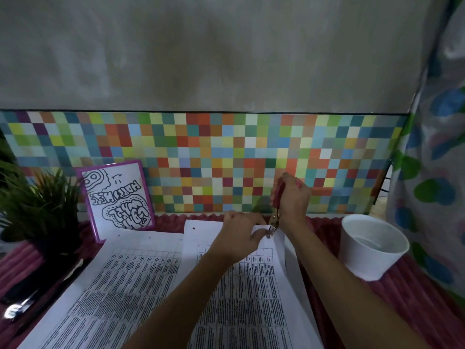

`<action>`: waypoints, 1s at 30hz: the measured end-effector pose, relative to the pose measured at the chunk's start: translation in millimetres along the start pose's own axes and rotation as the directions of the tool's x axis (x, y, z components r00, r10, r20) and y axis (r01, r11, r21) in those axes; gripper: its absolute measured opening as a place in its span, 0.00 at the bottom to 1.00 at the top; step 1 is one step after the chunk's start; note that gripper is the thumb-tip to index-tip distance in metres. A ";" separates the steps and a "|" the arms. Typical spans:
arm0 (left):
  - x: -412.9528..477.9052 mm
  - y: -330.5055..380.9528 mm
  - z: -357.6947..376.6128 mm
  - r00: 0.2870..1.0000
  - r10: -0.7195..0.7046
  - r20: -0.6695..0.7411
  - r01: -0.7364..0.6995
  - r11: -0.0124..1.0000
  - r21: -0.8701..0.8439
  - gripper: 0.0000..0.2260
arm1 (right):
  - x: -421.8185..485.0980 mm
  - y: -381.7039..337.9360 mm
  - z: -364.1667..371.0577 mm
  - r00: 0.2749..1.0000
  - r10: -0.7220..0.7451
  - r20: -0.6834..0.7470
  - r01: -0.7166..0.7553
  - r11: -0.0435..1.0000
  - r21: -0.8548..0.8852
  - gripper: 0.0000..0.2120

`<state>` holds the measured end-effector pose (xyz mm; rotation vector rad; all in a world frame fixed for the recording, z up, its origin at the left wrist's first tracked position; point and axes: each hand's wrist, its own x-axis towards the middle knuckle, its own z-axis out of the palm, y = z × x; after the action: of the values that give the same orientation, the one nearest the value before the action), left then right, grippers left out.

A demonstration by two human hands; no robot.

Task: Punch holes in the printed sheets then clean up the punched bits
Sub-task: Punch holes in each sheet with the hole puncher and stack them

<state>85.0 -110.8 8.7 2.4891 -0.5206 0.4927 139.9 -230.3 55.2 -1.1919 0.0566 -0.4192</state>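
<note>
The move turns on the far right corner of the printed sheet (251,298). The head of the hole punch (275,219) sits right at that corner, at the sheet's top edge. The punch's long axis stands nearly upright and leans slightly. Its pink handles point up and away from the person, and its metal jaws point down at the paper. The right hand (293,197) is the nearer one to the tool, its fingers curled round the handles from above. The left hand (241,230) lies just beside the punch head on its left, fingers pinching the sheet's top edge and lifting the corner a little off the counter (415,298). Blur hides whether the paper is already between the jaws. The sheet is white, with a dense table of small dark print, and runs lengthwise toward the person. A single punched hole (193,228) shows near its far left corner, so the right corner looks like the matching spot. A second sheet (120,285) of the same kind lies to its left. A white cup (372,248) stands well apart on the right. No loose punched bits can be made out.
</note>
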 end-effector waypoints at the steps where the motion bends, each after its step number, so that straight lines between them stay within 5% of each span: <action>1: 0.7 0.2 0.0 1.000 0.017 -0.002 -0.017 1.000 0.009 0.06 | 1.9 -2.2 -0.9 0.998 0.062 0.014 -0.062 0.998 0.007 0.09; 12: 6.9 -4.0 -0.4 0.998 -0.032 0.063 0.044 0.980 -0.196 0.06 | 12.2 -9.4 -14.4 0.961 0.260 0.097 -0.270 0.958 0.101 0.04; 15: 7.6 0.9 -1.0 0.999 0.010 0.032 -0.008 0.997 -0.077 0.06 | 9.5 -11.4 -15.3 0.960 0.248 0.131 -0.259 0.963 0.078 0.05; 21: 4.1 6.6 11.0 0.983 0.184 0.014 -0.174 0.897 0.406 0.05 | 1.0 -16.2 -14.7 0.968 0.173 0.181 -0.167 0.985 -0.046 0.05; 26: 4.1 7.7 -3.3 0.993 0.118 -0.015 -0.106 0.934 0.342 0.09 | 2.7 -17.7 -27.8 0.981 0.092 0.172 -0.059 0.980 -0.188 0.07; 30: 4.1 9.9 -18.4 0.994 0.060 -0.092 -0.035 0.968 0.250 0.09 | 3.0 -22.6 -52.0 0.880 0.187 0.436 0.076 0.852 -0.518 0.22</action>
<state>79.7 -108.9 29.2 2.6761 -0.5076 0.7364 122.6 -284.3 56.6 -1.8073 -0.2350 -0.0368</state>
